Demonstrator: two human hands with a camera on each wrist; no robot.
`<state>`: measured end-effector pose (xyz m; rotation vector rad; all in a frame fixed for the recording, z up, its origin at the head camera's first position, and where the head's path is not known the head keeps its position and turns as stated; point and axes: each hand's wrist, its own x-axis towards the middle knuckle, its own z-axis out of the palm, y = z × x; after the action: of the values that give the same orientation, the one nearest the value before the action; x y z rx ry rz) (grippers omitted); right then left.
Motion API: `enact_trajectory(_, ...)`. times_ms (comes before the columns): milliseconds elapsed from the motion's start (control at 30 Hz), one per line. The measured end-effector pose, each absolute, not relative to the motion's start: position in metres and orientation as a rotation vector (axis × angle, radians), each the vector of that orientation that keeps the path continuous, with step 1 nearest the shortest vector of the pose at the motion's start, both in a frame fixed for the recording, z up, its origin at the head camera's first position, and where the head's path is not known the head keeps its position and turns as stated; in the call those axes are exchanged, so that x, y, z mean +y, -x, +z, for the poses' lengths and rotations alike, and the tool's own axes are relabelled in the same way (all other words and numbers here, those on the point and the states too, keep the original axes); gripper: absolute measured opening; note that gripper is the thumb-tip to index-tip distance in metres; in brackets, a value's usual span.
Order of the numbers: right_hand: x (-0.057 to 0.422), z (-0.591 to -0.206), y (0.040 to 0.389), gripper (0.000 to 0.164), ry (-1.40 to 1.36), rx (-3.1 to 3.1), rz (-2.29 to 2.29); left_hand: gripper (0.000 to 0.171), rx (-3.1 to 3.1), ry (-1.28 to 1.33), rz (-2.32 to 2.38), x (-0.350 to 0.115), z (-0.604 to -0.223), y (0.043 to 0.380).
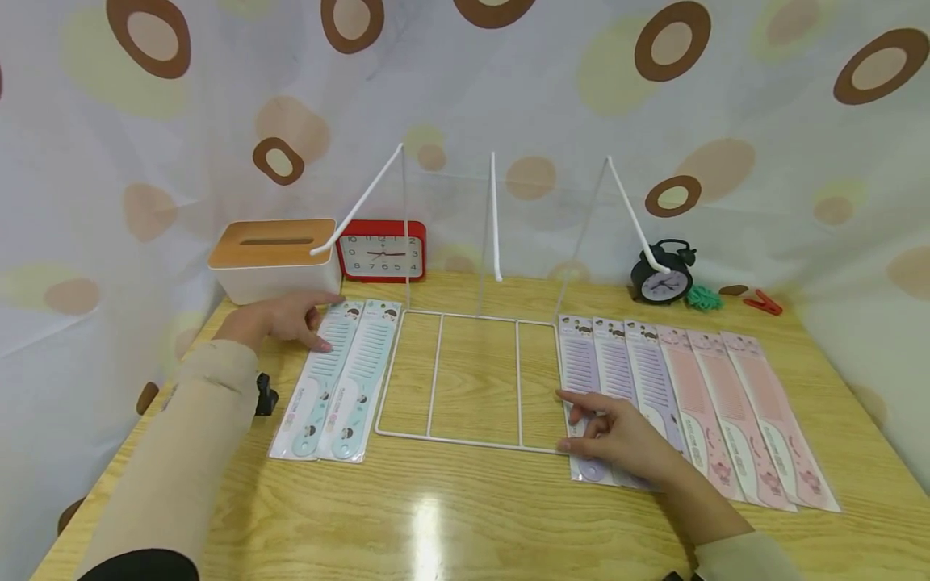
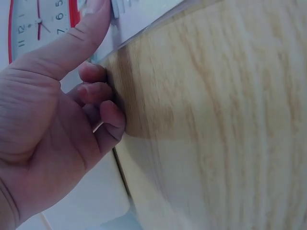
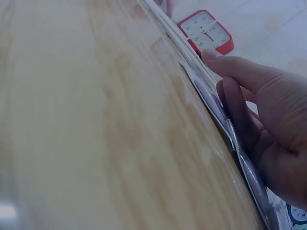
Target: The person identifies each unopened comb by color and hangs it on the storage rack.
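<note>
a white curtain (image 1: 530, 177) with brown, beige and pale green ovals hangs behind a wood-grain counter (image 1: 465, 516). two packaged teal combs (image 1: 359, 379) lie side by side on the counter, just left of a white wire rack (image 1: 436, 375). three packaged purple combs (image 1: 613, 355) lie in an overlapping row right beside the rack's right edge, and three packaged pink combs (image 1: 715, 415) carry that row on, farther out from the rack.

the left hand (image 1: 286, 319), left of the rack, has its thumb resting on the outer teal pack and its index finger stretched to that pack's top edge; the other fingers curl loosely, with nothing gripped. the right hand (image 1: 613, 432), at the rack's front right corner, is over the purple packs, thumb and index finger parted and the remaining fingers bent in; it has hold of nothing, and whether it touches a pack i cannot tell. both arms wear beige sleeves (image 1: 211, 420).

the rack has a flat base with crossbars, and three prongs at its back. behind it to the left are a white tissue box (image 1: 276, 282) with a wooden lid and a red rectangular clock (image 1: 381, 254). behind it to the right are a black twin-bell alarm clock (image 1: 661, 281), a small green coiled item (image 1: 703, 298) and a red clip (image 1: 763, 302).
</note>
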<state>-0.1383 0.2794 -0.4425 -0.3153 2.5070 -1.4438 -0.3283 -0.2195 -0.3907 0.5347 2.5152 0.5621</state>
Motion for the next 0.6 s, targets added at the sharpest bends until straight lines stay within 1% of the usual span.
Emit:
enact_trajectory(167,0.276,-0.44,0.138,0.073,0.315,2.531,-1.414,0.102,2.502,-0.519,0.559,-0.219,-0.392,0.328)
enact_trajectory(333,0.275,-0.439,0.138,0.072,0.286,2.567,-1.349,0.095,2.527,-0.536,0.652,-0.224,-0.396,0.324)
enact_trajectory(433,0.275,-0.439,0.139,0.072,0.287,2.574,-1.331,0.082,2.552,-0.531,0.747,-0.228,-0.397,0.321)
enact_trajectory(600,0.274,-0.438,0.139,0.078,0.275,2.564,-1.337,0.046,2.663,-0.523,0.799,-0.237,-0.397,0.315)
